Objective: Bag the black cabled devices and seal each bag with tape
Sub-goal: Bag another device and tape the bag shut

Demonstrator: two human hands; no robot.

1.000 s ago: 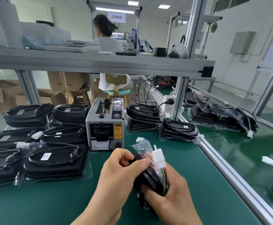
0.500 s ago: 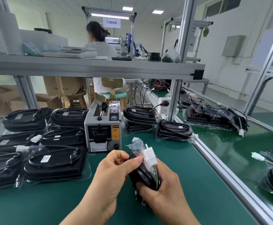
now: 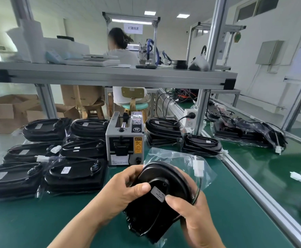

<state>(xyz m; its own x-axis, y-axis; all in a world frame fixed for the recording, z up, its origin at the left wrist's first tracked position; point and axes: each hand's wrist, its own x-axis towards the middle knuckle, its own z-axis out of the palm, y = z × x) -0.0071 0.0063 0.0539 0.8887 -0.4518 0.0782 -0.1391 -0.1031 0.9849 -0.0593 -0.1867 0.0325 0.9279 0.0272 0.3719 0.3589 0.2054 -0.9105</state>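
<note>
My left hand (image 3: 126, 192) is curled round the left edge of the black device (image 3: 146, 217), with the thumb pressed flat on its upper face. My right hand (image 3: 194, 217) grips its right side, the thumb just beside the white label (image 3: 158, 194). I am holding the device tilted above the green bench (image 3: 38, 226), directly in front of the tape dispenser (image 3: 124, 142) on my side of it.

A clear bag (image 3: 178, 158) is round the device. The plastic shows crinkled at the lower end, and the loose open end stands up behind, toward the dispenser. Inside that loose end I can see the white connector (image 3: 198, 167) on its coloured wires, to the right of the dispenser's front.

Left of the dispenser, bagged devices (image 3: 74, 174) lie in rows, some stacked. Right of it sits a smaller bagged group (image 3: 199, 144), and a white power socket (image 3: 190, 119) stands behind those against the frame post. Above the dispenser runs a grey shelf (image 3: 110, 76), and beyond it a person (image 3: 122, 51) sits with their back to me.
</note>
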